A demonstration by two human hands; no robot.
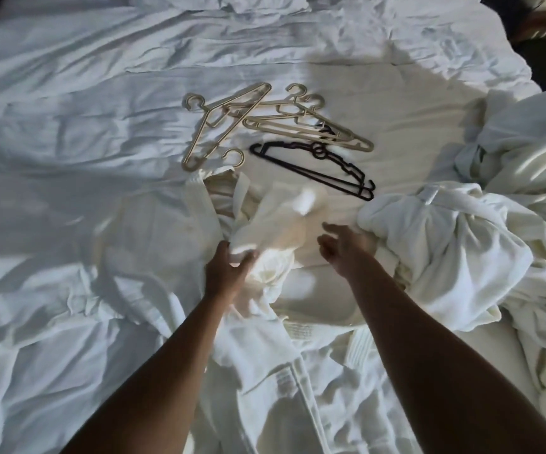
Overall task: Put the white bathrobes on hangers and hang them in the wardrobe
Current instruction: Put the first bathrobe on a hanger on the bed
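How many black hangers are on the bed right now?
2, I think: the black hangers lie stacked on the bed sheet, just right of the beige hangers and beyond the bathrobe the left hand holds. The overlap could hide another.

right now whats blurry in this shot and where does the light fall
Head view: motion blur smears the bathrobe fold gripped by the left hand and the open right hand; a warm patch of light covers the bed around the sharp beige hangers and black hangers; the left side lies in bluish shade.
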